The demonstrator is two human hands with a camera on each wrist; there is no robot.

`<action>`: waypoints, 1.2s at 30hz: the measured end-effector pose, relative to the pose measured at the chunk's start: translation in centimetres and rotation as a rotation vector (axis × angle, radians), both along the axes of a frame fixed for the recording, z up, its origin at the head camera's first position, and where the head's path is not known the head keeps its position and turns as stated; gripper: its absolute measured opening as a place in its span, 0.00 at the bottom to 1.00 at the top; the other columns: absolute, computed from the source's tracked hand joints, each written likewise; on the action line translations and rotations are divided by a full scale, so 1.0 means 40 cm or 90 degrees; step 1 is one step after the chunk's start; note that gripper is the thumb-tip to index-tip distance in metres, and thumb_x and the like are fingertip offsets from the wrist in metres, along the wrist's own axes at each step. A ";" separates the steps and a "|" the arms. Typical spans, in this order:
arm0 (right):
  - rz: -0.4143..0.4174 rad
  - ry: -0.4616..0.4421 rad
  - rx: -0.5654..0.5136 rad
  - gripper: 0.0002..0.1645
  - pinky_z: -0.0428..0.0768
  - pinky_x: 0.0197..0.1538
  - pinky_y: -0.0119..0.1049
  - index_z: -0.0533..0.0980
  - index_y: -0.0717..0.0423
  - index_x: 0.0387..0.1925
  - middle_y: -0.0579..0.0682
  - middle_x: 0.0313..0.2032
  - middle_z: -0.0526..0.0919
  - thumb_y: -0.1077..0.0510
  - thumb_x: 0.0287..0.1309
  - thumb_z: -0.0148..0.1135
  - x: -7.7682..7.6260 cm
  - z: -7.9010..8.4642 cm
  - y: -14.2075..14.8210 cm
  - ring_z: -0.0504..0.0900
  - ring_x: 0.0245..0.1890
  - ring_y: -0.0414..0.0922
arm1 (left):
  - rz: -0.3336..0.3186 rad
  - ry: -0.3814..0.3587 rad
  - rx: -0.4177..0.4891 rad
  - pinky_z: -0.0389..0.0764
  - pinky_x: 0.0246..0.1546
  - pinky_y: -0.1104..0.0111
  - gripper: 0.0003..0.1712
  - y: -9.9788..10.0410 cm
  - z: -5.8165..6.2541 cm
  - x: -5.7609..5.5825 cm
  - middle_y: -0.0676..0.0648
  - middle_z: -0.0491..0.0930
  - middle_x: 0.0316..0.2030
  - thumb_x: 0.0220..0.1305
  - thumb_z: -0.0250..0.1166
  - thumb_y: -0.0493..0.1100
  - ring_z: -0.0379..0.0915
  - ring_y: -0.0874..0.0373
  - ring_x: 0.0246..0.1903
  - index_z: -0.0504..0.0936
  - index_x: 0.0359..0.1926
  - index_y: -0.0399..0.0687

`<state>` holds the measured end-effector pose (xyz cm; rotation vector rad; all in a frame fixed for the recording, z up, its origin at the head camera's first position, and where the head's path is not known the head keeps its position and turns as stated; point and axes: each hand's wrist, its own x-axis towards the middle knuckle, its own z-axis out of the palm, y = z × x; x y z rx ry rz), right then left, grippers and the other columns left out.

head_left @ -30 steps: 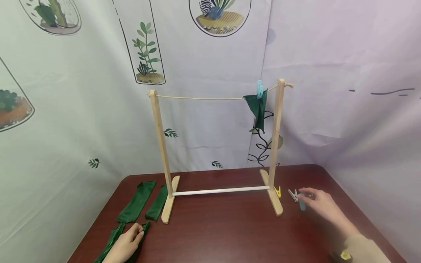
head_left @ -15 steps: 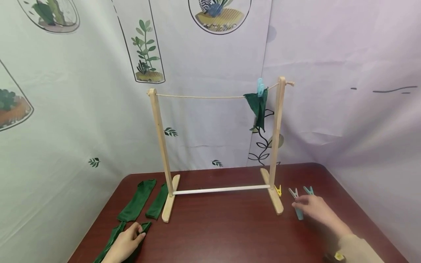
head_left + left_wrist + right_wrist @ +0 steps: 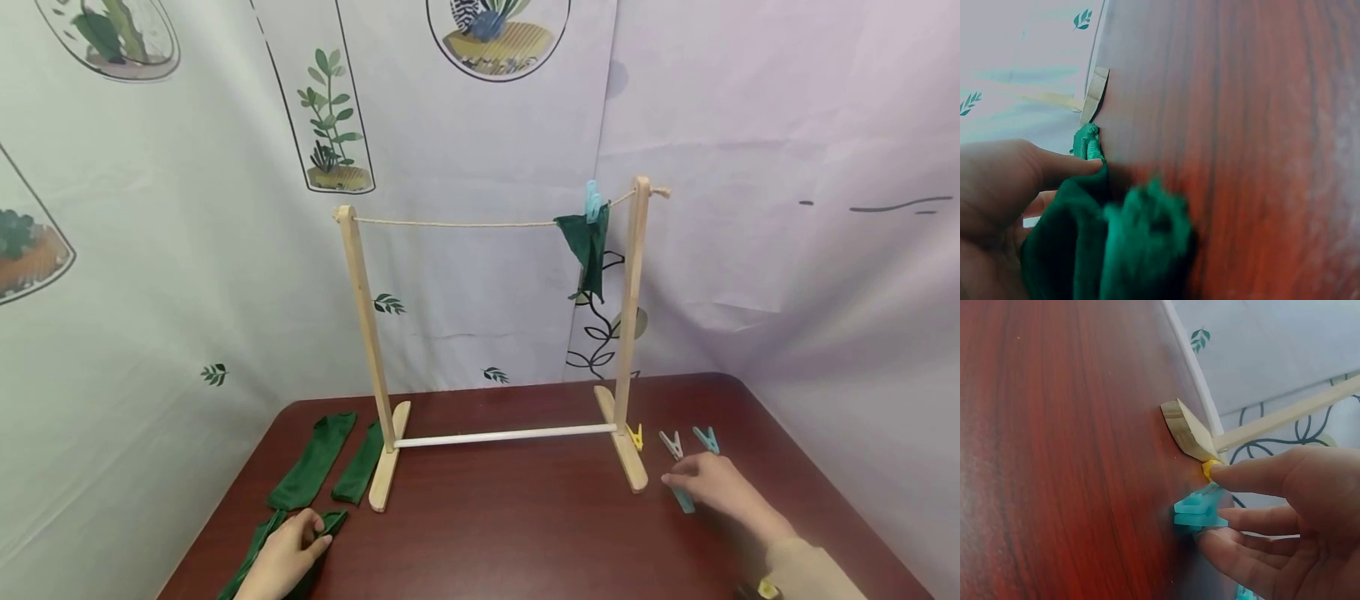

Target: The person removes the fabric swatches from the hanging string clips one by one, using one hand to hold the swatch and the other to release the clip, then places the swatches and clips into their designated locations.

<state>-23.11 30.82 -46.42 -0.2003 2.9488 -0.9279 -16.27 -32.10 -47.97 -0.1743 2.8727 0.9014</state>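
In the head view my left hand (image 3: 283,557) pinches a piece of green cloth (image 3: 1063,234) at the table's front left. The left wrist view shows thumb and fingers gripping its folds. My right hand (image 3: 716,492) holds a light-blue clothespin (image 3: 1197,509) low over the table at the right, fingers and thumb on either side of it. Whether the pin touches the tabletop I cannot tell. Ahead of this hand lie a white clothespin (image 3: 672,445), another blue clothespin (image 3: 707,439) and a yellow clothespin (image 3: 637,437).
A wooden rack (image 3: 632,308) with a rope (image 3: 457,224) stands mid-table. From the rope's right end hangs a green cloth (image 3: 588,250), held by a blue clothespin (image 3: 592,202). Two more green cloths (image 3: 315,462) lie flat by the rack's left foot (image 3: 388,458).
My right hand has shifted slightly toward me with the light-blue clothespin, uncovering the other blue one behind it. The left hand stays nearly still on the cloth.
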 end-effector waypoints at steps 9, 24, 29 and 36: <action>-0.010 -0.010 0.013 0.18 0.76 0.31 0.40 0.83 0.61 0.37 0.46 0.27 0.83 0.49 0.59 0.71 -0.001 0.001 -0.001 0.77 0.23 0.41 | -0.006 0.003 -0.020 0.73 0.36 0.57 0.12 -0.005 0.016 -0.007 0.46 0.72 0.35 0.65 0.69 0.42 0.70 0.52 0.35 0.75 0.41 0.40; -0.011 -0.025 -0.011 0.17 0.76 0.28 0.39 0.82 0.60 0.37 0.45 0.24 0.80 0.49 0.60 0.70 -0.003 -0.002 0.010 0.77 0.21 0.42 | -0.021 0.011 -0.024 0.73 0.32 0.59 0.12 -0.011 0.031 -0.009 0.48 0.74 0.34 0.65 0.69 0.42 0.69 0.55 0.32 0.78 0.43 0.39; -0.012 -0.023 -0.021 0.16 0.78 0.30 0.39 0.82 0.60 0.38 0.47 0.29 0.84 0.50 0.63 0.68 -0.007 0.004 0.032 0.79 0.22 0.43 | -0.022 0.025 -0.042 0.77 0.34 0.57 0.14 -0.021 0.067 -0.022 0.48 0.78 0.37 0.64 0.70 0.45 0.74 0.56 0.34 0.80 0.44 0.41; -0.012 0.031 0.019 0.14 0.80 0.39 0.48 0.83 0.59 0.38 0.48 0.33 0.86 0.50 0.64 0.66 -0.014 0.041 0.047 0.83 0.34 0.48 | -0.038 0.074 -0.018 0.78 0.31 0.59 0.15 -0.003 0.137 -0.037 0.47 0.80 0.42 0.66 0.69 0.44 0.76 0.55 0.33 0.80 0.48 0.41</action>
